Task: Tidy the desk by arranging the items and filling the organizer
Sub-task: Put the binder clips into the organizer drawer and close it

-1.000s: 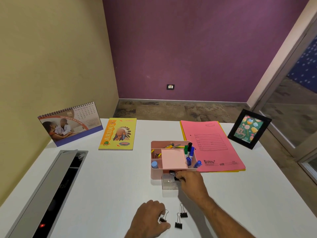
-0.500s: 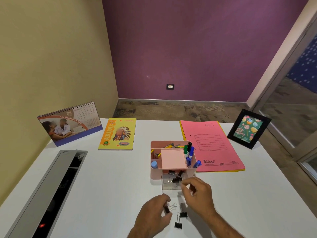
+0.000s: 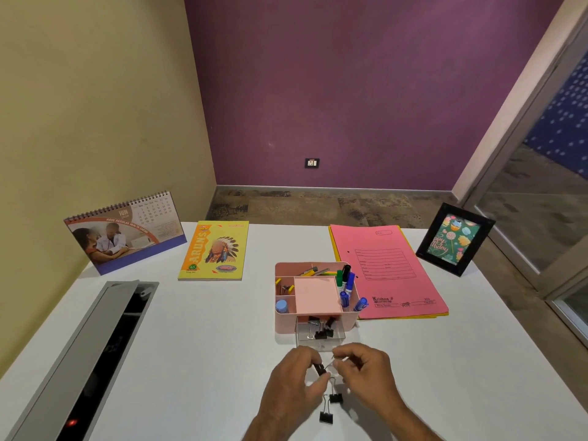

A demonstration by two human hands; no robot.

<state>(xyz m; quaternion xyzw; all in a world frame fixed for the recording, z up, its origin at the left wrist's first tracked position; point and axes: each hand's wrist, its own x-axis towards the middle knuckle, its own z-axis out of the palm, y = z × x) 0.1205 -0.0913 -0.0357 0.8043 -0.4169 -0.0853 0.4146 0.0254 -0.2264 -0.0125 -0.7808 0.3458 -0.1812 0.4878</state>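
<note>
We find both hands low over the white desk (image 3: 197,361), just in front of the pink organizer (image 3: 286,323). The left hand (image 3: 291,385) pinches the black body of a binder clip (image 3: 320,369); the right hand (image 3: 369,374) pinches its wire handle with curled fingers — the clip is raised between them. Two more clips (image 3: 331,407) lie on the desk beneath the hands. The organizer's clear drawer (image 3: 321,340) stands pulled out toward us, holding several clips. Its upper compartments hold markers (image 3: 348,284) and a pink note pad (image 3: 315,294). A pink folder (image 3: 388,275) lies just right of the organizer — a yellow notebook (image 3: 214,249) well to its left.
</note>
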